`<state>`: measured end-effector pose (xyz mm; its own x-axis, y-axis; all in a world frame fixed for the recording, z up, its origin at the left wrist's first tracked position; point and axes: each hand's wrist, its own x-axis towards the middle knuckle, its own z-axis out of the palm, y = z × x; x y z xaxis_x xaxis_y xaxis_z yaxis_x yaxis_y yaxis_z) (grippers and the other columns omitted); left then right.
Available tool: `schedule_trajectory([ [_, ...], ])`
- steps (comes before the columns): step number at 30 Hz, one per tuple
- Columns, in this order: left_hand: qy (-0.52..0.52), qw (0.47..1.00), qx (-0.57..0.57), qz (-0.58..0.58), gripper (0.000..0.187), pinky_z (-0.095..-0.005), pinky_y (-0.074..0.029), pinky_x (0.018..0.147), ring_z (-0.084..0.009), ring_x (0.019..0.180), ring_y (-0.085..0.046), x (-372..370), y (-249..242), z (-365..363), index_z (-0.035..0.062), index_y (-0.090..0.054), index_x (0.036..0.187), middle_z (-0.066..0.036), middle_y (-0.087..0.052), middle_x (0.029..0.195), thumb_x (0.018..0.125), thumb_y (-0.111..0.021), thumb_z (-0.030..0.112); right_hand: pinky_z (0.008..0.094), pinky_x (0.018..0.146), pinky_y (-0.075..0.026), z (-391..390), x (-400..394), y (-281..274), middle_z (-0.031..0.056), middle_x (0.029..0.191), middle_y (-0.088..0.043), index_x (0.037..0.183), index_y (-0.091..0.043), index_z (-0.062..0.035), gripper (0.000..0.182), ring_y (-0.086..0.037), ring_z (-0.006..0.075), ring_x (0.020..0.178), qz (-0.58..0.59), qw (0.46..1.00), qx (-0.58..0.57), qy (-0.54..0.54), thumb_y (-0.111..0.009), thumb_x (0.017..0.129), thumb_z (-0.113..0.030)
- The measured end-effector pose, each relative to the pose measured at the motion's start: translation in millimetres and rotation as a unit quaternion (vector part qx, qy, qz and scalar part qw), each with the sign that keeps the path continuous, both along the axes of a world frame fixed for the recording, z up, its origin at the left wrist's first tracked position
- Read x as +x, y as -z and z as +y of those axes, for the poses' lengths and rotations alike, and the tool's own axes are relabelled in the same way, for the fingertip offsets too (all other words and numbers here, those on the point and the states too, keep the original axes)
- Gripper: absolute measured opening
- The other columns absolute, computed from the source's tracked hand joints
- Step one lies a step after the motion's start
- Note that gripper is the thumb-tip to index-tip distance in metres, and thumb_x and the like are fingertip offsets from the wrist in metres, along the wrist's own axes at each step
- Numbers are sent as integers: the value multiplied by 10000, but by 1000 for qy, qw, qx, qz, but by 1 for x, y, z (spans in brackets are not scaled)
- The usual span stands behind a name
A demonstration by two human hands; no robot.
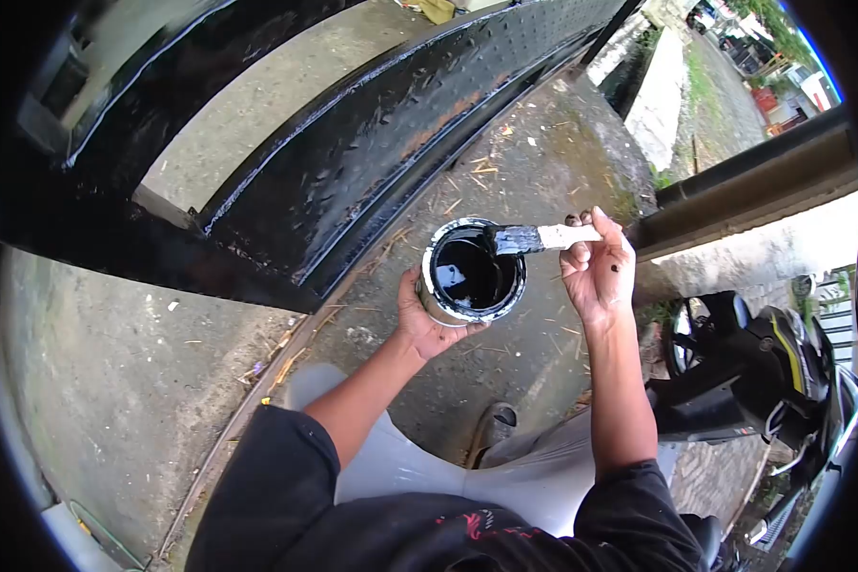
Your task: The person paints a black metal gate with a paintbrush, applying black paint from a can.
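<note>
My left hand [429,329] is wrapped round the lower side of a paint can [439,303], its fingers passing beneath it. Glossy black paint [472,272] lies inside, and dark smears coat the rim. In my right hand [601,267] is the pale handle of a paintbrush [553,237], pinched between thumb and fingers. The brush lies sideways, its black-coated bristles over the can's upper rim with the tip at the opening. A dark spot marks the right palm.
A black metal gate panel [381,143] with brownish patches stretches across the upper left. Below it runs a floor rail [229,434] on the concrete. A motorcycle [753,372] stands at the right, beneath a dark beam [763,186]. Dry straw litters the ground [553,143].
</note>
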<state>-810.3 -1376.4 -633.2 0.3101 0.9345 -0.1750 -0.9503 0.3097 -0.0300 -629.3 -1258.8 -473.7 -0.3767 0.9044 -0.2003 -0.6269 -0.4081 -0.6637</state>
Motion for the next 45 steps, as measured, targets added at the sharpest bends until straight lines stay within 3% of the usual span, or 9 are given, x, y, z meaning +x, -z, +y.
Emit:
schedule_trajectory([
  [7,-90,996,1,-20,723,-538,-572,845,-447,1195,-550,-22,-28,-17,81,-490,1415,-231,-555,1330,892,-589,570,265,516,-445,11,-21,14,132,849,-631,967,-585,-23,147,-568,165,582,-40,991,122,-44,-624,962,-165],
  [12,-110,988,-35,-104,664,-607,-470,1010,-438,1359,-394,-33,5,-41,96,-483,1438,-152,-370,1538,910,-634,469,292,626,-557,32,-45,20,103,844,-662,959,-604,-21,140,-641,192,661,111,991,15,-75,-609,984,-159],
  [16,-39,983,86,-159,577,-659,-454,991,-497,1332,-372,-26,-12,-50,263,-500,1438,-193,-340,1529,914,-639,460,317,781,-617,53,-55,43,189,1035,-698,1078,-625,38,205,-722,248,852,176,978,44,-104,-593,997,-147],
  [20,-39,984,51,-165,576,-649,-502,935,-498,1298,-407,-16,-28,-62,247,-516,1413,-199,-368,1494,896,-676,444,333,776,-622,72,-66,73,209,1087,-680,1099,-622,88,203,-722,273,879,49,976,191,87,-587,995,-83],
  [24,-41,986,26,-158,621,-654,-530,878,-492,1245,-444,-7,-39,-78,241,-506,1403,-218,-381,1462,854,-738,414,335,818,-599,75,-82,85,168,1052,-689,1005,-680,66,130,-711,221,892,-125,905,356,196,-594,979,-27],
  [26,-44,988,32,-143,636,-633,-548,840,-494,1228,-456,-2,-42,-83,245,-486,1413,-232,-380,1454,856,-735,424,372,805,-570,62,-95,98,143,922,-706,899,-657,19,20,-698,225,847,-254,786,523,210,-640,901,29],
  [29,-28,988,28,-148,663,-622,-551,827,-495,1226,-452,0,-49,-84,256,-465,1427,-234,-375,1454,849,-741,425,382,802,-576,7,-106,97,121,862,-712,835,-631,-17,79,-713,267,825,-197,738,635,113,-697,829,27],
  [37,-12,988,43,-151,713,-606,-555,820,-492,1231,-444,10,-59,-86,255,-461,1429,-233,-360,1460,812,-790,394,329,829,-581,115,-83,106,162,991,-689,868,-649,55,58,-701,233,939,-174,901,341,203,-612,911,62],
  [45,-18,989,42,-140,700,-591,-562,811,-497,1222,-444,28,-62,-97,246,-456,1421,-236,-370,1447,822,-779,408,350,811,-559,30,-103,108,128,887,-722,888,-685,1,40,-699,215,852,-199,794,561,121,-662,891,-31],
])
